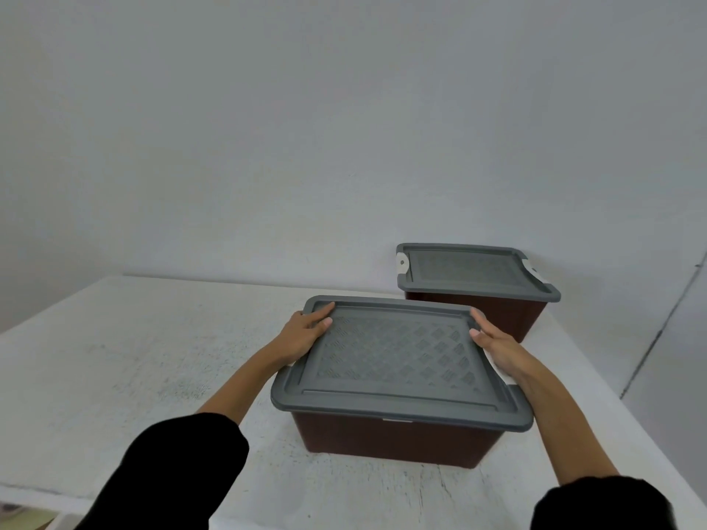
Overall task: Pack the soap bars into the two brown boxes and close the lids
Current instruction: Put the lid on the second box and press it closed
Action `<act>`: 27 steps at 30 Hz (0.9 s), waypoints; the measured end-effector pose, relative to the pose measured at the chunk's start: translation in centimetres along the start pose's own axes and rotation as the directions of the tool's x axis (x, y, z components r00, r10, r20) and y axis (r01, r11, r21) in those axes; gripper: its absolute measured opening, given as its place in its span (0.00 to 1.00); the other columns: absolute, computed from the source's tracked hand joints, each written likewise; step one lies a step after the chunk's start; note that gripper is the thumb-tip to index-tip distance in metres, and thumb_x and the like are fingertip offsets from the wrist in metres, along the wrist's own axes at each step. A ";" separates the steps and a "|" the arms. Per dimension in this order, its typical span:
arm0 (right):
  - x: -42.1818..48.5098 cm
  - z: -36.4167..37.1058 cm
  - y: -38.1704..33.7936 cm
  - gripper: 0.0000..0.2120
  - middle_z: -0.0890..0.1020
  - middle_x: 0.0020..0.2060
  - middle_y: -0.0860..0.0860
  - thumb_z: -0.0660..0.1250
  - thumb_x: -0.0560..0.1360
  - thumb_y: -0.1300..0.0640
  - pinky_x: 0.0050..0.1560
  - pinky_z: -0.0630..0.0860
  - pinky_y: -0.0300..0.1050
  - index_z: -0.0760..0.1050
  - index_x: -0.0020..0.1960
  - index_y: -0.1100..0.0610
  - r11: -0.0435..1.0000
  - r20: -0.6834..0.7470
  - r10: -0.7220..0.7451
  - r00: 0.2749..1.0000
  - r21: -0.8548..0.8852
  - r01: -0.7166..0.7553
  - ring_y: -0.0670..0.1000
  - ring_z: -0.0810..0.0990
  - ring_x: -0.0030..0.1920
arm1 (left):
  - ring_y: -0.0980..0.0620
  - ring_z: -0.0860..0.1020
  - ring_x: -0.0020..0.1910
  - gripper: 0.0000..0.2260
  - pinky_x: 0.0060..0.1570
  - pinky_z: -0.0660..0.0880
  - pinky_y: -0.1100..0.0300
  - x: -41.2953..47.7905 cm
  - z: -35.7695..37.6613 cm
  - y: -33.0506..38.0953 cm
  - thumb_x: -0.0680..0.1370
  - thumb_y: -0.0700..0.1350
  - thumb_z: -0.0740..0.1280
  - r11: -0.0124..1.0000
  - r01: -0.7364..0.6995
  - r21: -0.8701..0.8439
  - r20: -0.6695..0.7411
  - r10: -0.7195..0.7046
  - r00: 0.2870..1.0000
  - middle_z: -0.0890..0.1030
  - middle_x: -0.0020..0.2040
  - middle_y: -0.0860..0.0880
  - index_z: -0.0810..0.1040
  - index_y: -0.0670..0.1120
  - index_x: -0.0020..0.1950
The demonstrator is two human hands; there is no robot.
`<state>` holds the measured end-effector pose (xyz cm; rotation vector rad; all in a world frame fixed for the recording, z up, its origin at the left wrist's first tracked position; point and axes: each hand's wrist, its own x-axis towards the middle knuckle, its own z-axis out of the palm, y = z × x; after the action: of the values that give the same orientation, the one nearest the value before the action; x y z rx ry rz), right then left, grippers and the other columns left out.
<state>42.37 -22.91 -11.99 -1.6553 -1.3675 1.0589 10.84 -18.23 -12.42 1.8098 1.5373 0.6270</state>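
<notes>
A brown box [390,439] stands on the white table near me, covered by its grey patterned lid [394,357]. My left hand [306,332] grips the lid's left edge, thumb lying on top. My right hand [497,344] holds the right edge the same way, over a white latch. A second brown box [509,311] stands farther back on the right against the wall, with its grey lid [474,269] on and white latches at both ends. No soap bars are visible; the insides of both boxes are hidden.
The white table [153,357] reaches the grey wall at the back. Its right edge runs diagonally just right of the boxes. Its front edge shows at the lower left, with a shelf opening [26,518] below.
</notes>
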 end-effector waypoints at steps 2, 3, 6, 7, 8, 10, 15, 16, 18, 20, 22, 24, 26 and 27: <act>-0.2 0.1 -0.1 0.24 0.61 0.74 0.53 0.56 0.81 0.59 0.73 0.54 0.49 0.56 0.75 0.49 1.000 -0.011 -0.004 1.000 0.030 0.004 0.54 0.59 0.74 | 0.38 0.67 0.67 0.20 0.70 0.61 0.47 0.0 0.0 0.3 0.81 0.53 0.54 0.999 0.007 0.040 -0.009 -0.006 1.000 0.68 0.65 0.35 0.60 0.58 0.73; -0.4 0.1 -0.2 0.24 0.62 0.74 0.54 0.57 0.80 0.59 0.72 0.56 0.48 0.58 0.74 0.50 0.999 -0.011 -0.011 1.000 0.032 0.011 0.54 0.60 0.74 | 0.39 0.69 0.65 0.20 0.69 0.63 0.50 -0.1 0.1 0.4 0.81 0.52 0.55 0.999 0.001 0.042 -0.016 0.000 1.000 0.70 0.64 0.35 0.60 0.57 0.73; -1.1 0.4 -0.8 0.23 0.63 0.72 0.55 0.61 0.78 0.58 0.68 0.62 0.46 0.63 0.72 0.51 0.999 0.022 -0.033 0.999 -0.036 0.034 0.56 0.63 0.71 | 0.45 0.72 0.59 0.20 0.59 0.66 0.58 -0.2 0.1 0.5 0.82 0.48 0.55 0.999 -0.024 0.022 -0.022 0.024 0.999 0.73 0.57 0.38 0.59 0.56 0.73; -1.3 0.5 -0.9 0.24 0.63 0.72 0.55 0.63 0.78 0.57 0.67 0.62 0.46 0.63 0.72 0.50 0.998 0.030 -0.035 0.999 -0.056 0.037 0.56 0.62 0.71 | 0.46 0.70 0.62 0.19 0.60 0.65 0.58 -0.4 0.0 0.5 0.82 0.48 0.55 0.999 -0.031 0.009 -0.015 0.032 0.999 0.73 0.60 0.41 0.59 0.57 0.73; -1.5 0.6 -0.9 0.25 0.63 0.72 0.54 0.64 0.77 0.57 0.67 0.62 0.47 0.63 0.72 0.50 0.997 0.032 -0.035 0.999 -0.063 0.037 0.56 0.62 0.72 | 0.46 0.68 0.67 0.20 0.65 0.64 0.57 -0.5 -0.1 0.4 0.82 0.47 0.55 0.999 -0.038 -0.005 -0.011 0.038 0.999 0.70 0.66 0.42 0.59 0.56 0.74; -1.7 1.0 -0.9 0.26 0.62 0.73 0.55 0.65 0.76 0.56 0.67 0.63 0.47 0.63 0.72 0.50 0.998 0.020 -0.041 0.999 -0.056 0.042 0.56 0.62 0.72 | 0.45 0.62 0.73 0.20 0.71 0.59 0.53 -0.6 -0.6 0.1 0.82 0.46 0.55 0.999 -0.041 -0.022 -0.006 0.041 0.999 0.63 0.74 0.45 0.60 0.53 0.74; -1.8 3.2 -1.6 0.28 0.63 0.72 0.54 0.67 0.75 0.55 0.68 0.64 0.48 0.63 0.72 0.49 0.997 0.014 -0.051 0.999 -0.064 0.052 0.55 0.63 0.72 | 0.45 0.60 0.74 0.19 0.73 0.58 0.50 -1.2 -2.4 -1.6 0.82 0.46 0.57 0.998 -0.034 -0.043 -0.016 0.033 0.999 0.61 0.75 0.45 0.62 0.53 0.73; -1.7 3.8 -1.9 0.28 0.63 0.72 0.53 0.68 0.74 0.55 0.68 0.65 0.48 0.63 0.72 0.49 0.997 0.019 -0.048 0.999 -0.060 0.049 0.55 0.64 0.71 | 0.45 0.61 0.74 0.19 0.73 0.58 0.50 -1.4 -2.9 -2.2 0.82 0.46 0.57 0.999 -0.029 -0.043 -0.021 0.029 0.999 0.62 0.75 0.45 0.62 0.53 0.73; -1.6 5.4 -2.4 0.29 0.64 0.72 0.53 0.69 0.73 0.54 0.68 0.65 0.49 0.64 0.72 0.48 0.997 0.031 -0.045 0.999 -0.054 0.046 0.55 0.64 0.71 | 0.45 0.61 0.73 0.19 0.73 0.59 0.49 -2.0 -4.2 -3.4 0.81 0.46 0.57 0.999 -0.019 -0.050 -0.031 0.018 0.999 0.62 0.75 0.45 0.62 0.53 0.73; -1.3 7.3 -3.0 0.29 0.64 0.72 0.53 0.69 0.73 0.53 0.70 0.65 0.51 0.64 0.72 0.47 0.997 0.039 -0.047 0.998 -0.059 0.049 0.55 0.64 0.71 | 0.45 0.62 0.73 0.19 0.72 0.60 0.49 -2.6 -5.7 -4.7 0.81 0.46 0.58 0.998 -0.014 -0.064 -0.046 0.011 0.999 0.63 0.74 0.46 0.63 0.53 0.73; -1.2 9.3 -3.7 0.30 0.64 0.72 0.53 0.70 0.73 0.53 0.71 0.64 0.52 0.64 0.72 0.47 0.996 0.045 -0.051 0.998 -0.066 0.054 0.55 0.64 0.72 | 0.45 0.63 0.72 0.19 0.72 0.60 0.49 -2.9 -7.3 -6.1 0.81 0.46 0.58 0.999 -0.007 -0.047 -0.058 0.004 0.998 0.64 0.74 0.45 0.64 0.54 0.72; -1.0 11.0 -4.4 0.30 0.65 0.72 0.53 0.70 0.72 0.53 0.71 0.64 0.53 0.64 0.71 0.47 0.996 0.040 -0.051 0.998 -0.069 0.054 0.55 0.64 0.71 | 0.44 0.64 0.72 0.19 0.71 0.61 0.48 -3.2 -8.8 -7.2 0.81 0.47 0.58 0.999 -0.003 -0.034 -0.060 0.001 0.998 0.64 0.74 0.45 0.65 0.54 0.72; -1.1 12.6 -5.1 0.30 0.64 0.72 0.53 0.70 0.72 0.52 0.71 0.64 0.51 0.64 0.72 0.47 0.997 0.034 -0.042 0.999 -0.068 0.044 0.55 0.64 0.71 | 0.44 0.64 0.71 0.19 0.71 0.61 0.48 -3.3 -10.1 -8.2 0.81 0.47 0.58 1.000 -0.002 -0.026 -0.056 0.001 0.998 0.65 0.73 0.45 0.65 0.54 0.72; -1.3 13.2 -5.4 0.29 0.64 0.72 0.53 0.69 0.73 0.52 0.69 0.65 0.50 0.64 0.72 0.47 0.996 0.029 -0.037 0.999 -0.074 0.039 0.55 0.64 0.71 | 0.44 0.64 0.71 0.19 0.71 0.61 0.48 -3.2 -10.7 -8.5 0.81 0.47 0.58 1.000 -0.006 -0.012 -0.051 0.006 0.999 0.65 0.73 0.45 0.65 0.54 0.72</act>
<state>28.09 -22.82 -12.08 -1.6671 -1.4670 1.0227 -3.10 -18.74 -11.55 1.8024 1.5583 0.6888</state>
